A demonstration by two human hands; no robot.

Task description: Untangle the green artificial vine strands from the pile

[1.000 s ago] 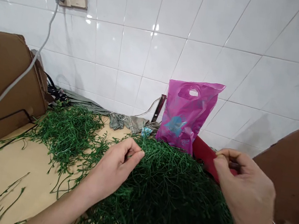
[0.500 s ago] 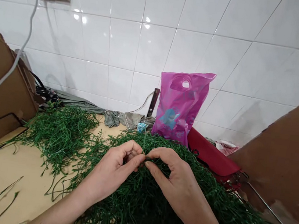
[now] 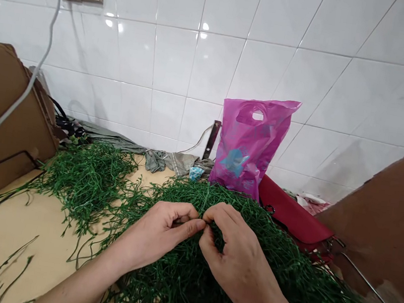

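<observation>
Now pinching thin green vines (image 3: 184,274) with left hand (image 3: 158,235) and right hand (image 3: 235,261), both held narrow, fingertips (image 3: 197,225) nearly touching. More vines (image 3: 86,185) heaped past the left hand. Pink bag (image 3: 250,145) just ahead of the hands, red bag (image 3: 294,218) past the right hand.

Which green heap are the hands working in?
The front heap of green strands: the left hand and right hand pinch strands in it. The other heap lies further left, by the cardboard, with no hand on it.
</observation>
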